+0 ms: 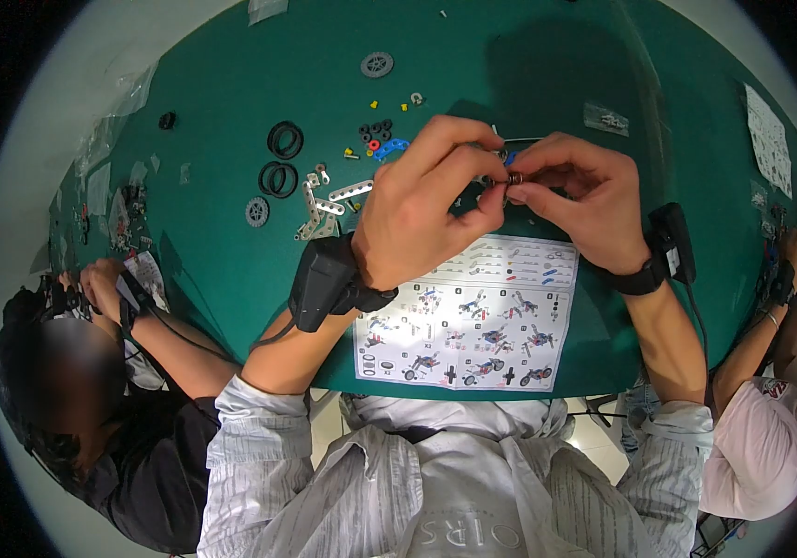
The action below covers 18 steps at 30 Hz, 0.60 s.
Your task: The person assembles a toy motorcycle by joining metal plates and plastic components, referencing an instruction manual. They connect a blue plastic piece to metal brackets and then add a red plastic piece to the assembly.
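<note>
My left hand and my right hand meet over the green table, thumbs and fingers pinched together. Between the fingertips is a small model part with blue and metallic bits, mostly hidden by the fingers. Left of my left hand lie a blue perforated piece, silver perforated strips, small black rings and a red ring. Below both hands, a printed instruction sheet with pictures of a motorcycle model lies near the table edge.
Black rubber tyres and grey wheels lie to the left and at the far side. A plastic bag of small parts is at upper right. People work on both sides, with a hand at left.
</note>
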Tool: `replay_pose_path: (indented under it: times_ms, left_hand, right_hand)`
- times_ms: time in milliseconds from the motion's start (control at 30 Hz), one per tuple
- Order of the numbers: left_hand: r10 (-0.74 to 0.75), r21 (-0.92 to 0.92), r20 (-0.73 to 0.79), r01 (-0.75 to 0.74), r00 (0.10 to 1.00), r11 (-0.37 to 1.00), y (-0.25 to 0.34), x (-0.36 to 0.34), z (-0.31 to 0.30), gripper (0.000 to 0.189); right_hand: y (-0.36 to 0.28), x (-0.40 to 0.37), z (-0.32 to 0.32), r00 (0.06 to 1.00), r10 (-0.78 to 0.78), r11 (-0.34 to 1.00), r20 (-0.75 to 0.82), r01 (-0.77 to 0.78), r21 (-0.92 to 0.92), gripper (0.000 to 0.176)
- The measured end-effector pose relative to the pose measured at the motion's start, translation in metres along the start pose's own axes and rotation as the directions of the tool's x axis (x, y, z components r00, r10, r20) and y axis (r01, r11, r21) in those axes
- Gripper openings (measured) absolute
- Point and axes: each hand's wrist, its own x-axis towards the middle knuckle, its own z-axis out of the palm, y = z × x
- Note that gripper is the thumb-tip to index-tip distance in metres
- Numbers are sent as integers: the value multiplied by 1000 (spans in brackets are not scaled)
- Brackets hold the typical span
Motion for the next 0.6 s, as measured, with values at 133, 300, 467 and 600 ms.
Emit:
replay_pose_path:
  times_ms: [133,300,467,600]
  left_hand:
    - [49,15,-12,-49,999,999,-2,1,0,25]
    - [50,-7,13,-50,999,999,-4,3,-3,24]
    - [47,-12,39,-47,998,999,-3,3,-5,23]
    - [18,-27,63,-16,998,1000,-2,1,-7,25]
  right_hand:
    - [0,0,0,1000,-21,999,8,21,-27,22]
    - [2,0,0,1000,4,1000,4,-4,6,21]
    - [1,0,1,1000,-5,1000,7,5,16,21]
    - [0,0,1,1000,-3,1000,8,3,-2,21]
